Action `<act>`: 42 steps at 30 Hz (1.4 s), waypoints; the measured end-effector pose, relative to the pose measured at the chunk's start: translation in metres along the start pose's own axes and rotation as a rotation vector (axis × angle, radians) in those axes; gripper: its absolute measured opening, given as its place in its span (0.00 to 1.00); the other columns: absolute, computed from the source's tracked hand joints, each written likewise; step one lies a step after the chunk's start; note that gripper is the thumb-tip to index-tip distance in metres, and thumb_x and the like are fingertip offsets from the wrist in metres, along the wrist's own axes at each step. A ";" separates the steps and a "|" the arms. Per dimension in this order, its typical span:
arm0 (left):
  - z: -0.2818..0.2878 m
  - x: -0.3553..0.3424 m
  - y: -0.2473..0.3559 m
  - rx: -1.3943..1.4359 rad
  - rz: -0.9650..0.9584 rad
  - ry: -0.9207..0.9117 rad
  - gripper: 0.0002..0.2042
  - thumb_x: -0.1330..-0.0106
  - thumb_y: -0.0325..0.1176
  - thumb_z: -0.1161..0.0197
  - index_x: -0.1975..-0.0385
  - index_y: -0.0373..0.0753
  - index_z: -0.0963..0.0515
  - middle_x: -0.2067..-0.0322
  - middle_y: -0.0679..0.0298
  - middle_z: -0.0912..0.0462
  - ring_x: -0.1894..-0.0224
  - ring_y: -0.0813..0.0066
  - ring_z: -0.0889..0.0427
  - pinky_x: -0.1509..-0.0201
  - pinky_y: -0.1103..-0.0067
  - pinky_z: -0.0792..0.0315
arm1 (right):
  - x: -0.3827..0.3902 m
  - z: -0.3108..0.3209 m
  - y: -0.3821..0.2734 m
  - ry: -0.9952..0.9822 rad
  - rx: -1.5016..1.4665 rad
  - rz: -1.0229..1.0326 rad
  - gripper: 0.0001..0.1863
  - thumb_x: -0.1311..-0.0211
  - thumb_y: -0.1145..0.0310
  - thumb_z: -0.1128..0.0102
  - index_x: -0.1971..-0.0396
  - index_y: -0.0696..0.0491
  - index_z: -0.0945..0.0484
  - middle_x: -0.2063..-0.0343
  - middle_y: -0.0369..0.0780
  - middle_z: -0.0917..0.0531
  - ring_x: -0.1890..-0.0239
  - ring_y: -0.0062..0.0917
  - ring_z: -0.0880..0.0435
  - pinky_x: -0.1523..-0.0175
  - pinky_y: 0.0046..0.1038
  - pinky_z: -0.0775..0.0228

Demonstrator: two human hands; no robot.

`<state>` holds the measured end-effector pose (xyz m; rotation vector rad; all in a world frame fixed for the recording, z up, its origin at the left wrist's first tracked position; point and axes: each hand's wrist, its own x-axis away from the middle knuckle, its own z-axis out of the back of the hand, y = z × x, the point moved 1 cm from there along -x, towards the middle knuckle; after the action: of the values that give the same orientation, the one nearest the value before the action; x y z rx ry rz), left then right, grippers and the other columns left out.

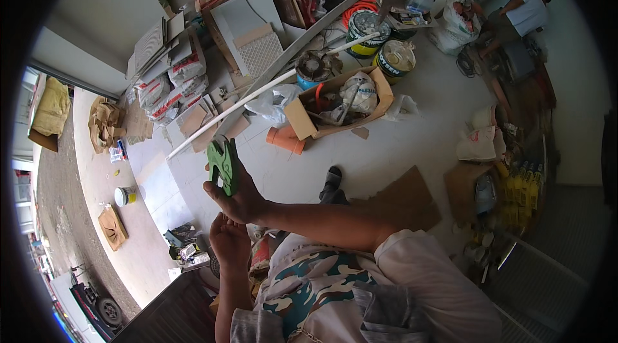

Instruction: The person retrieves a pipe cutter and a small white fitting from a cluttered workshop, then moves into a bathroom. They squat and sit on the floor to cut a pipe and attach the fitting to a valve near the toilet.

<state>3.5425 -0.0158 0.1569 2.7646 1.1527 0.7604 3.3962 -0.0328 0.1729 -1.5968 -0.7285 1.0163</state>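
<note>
My right hand [241, 198] is wrapped round a green tool handle with an open loop [222, 166], raised left of the middle of the view. Whatever the handle belongs to I cannot make out. Just below, my left hand [228, 240] is closed, its curled fingers up against the heel of the right hand. Anything inside that left hand is hidden. Beyond the handle, on the floor, lie a long white pipe [241, 99] and a grey metal strip [290, 63].
An open cardboard box [306, 121] with tools stands ahead, an orange pipe piece [286, 140] beside it. Paint buckets [394, 59] stand behind. Stacked bags [183, 76] and panels fill the far left. A person [528, 11] is at the far right. Flattened cardboard [409, 198] lies near my foot.
</note>
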 end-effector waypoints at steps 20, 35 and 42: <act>-0.136 -0.213 -0.278 -0.503 0.916 -0.099 0.49 0.32 0.74 0.71 0.30 0.31 0.44 0.36 0.56 0.30 0.33 0.64 0.35 0.27 0.71 0.48 | -0.025 0.390 0.051 0.024 0.419 -0.680 0.27 0.39 0.44 0.38 0.69 0.59 0.16 0.79 0.49 0.16 0.69 0.44 0.13 0.59 0.41 0.24; -0.153 -0.351 -0.369 -1.365 0.943 -0.271 0.27 0.25 0.60 0.54 0.59 0.37 0.26 0.77 0.68 0.24 0.75 0.80 0.24 0.73 0.81 0.30 | -0.030 0.519 0.049 0.352 -0.261 -1.072 0.28 0.32 0.42 0.43 0.58 0.57 0.25 0.81 0.35 0.26 0.84 0.20 0.27 0.79 0.26 0.32; -0.174 -0.367 -0.442 -1.587 0.964 -0.298 0.26 0.26 0.55 0.50 0.68 0.33 0.28 0.83 0.64 0.28 0.83 0.74 0.25 0.78 0.76 0.30 | -0.002 0.587 0.074 0.499 -0.172 -1.215 0.28 0.28 0.43 0.49 0.52 0.56 0.24 0.82 0.35 0.26 0.86 0.18 0.30 0.81 0.23 0.38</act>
<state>2.9532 0.0292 0.0539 1.6326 -0.7537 0.6929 2.8695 0.2091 0.0550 -1.1158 -1.1909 -0.3196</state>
